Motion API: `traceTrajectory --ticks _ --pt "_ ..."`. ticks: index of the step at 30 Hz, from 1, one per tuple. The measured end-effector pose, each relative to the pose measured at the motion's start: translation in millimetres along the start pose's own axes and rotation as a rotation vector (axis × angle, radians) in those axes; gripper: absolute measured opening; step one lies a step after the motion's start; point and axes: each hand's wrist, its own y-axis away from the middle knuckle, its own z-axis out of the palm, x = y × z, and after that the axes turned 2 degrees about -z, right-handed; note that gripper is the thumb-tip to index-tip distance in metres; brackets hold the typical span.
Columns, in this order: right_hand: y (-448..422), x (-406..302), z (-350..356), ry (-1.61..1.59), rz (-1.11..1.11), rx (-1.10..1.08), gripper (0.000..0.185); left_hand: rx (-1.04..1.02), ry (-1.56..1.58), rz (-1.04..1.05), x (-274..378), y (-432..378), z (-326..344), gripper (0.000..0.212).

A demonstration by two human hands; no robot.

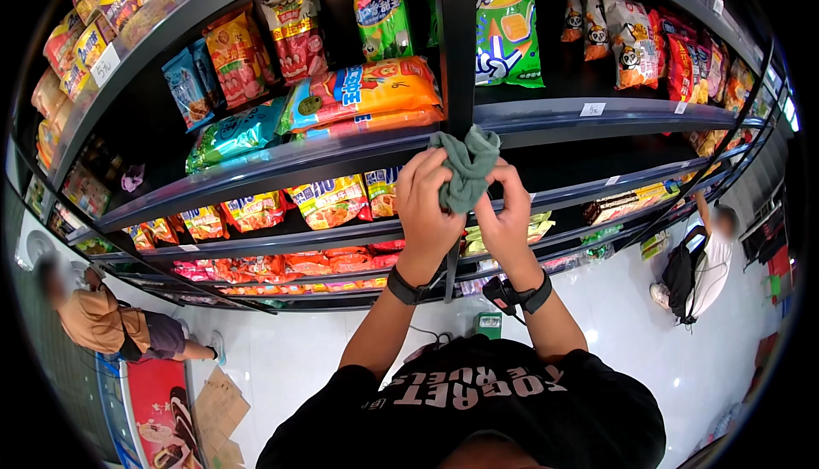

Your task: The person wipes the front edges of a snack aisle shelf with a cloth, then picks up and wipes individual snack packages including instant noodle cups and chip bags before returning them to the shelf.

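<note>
A crumpled green cloth (469,168) is bunched between my two hands in front of the shelf upright (455,53). My left hand (427,203) grips its left side, fingers curled over the fabric. On the other side, my right hand (507,210) pinches the lower right edge between thumb and fingers. Just behind the cloth runs the clear plastic edge strip of a black shelf (333,152). Orange snack bags (371,95) lie stacked on that shelf, left of the upright. A green snack bag (508,31) stands to the right of it.
Lower shelves hold instant noodle packets (329,200) and red packets (301,264). A purple cloth (132,178) lies on the left shelf. One person (102,319) stands at left, another (710,264) at right by the shelving. Flattened cardboard (219,408) lies on the floor.
</note>
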Motion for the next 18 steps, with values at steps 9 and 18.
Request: traceTrajectory --ticks 9,18 --pt "70 63 3 0.157 0.054 -0.055 0.013 -0.162 -0.073 -0.229 -23 94 7 0.040" --pt "138 101 5 0.190 0.386 -0.057 0.010 -0.379 -0.112 -0.428 -21 148 -11 0.043"
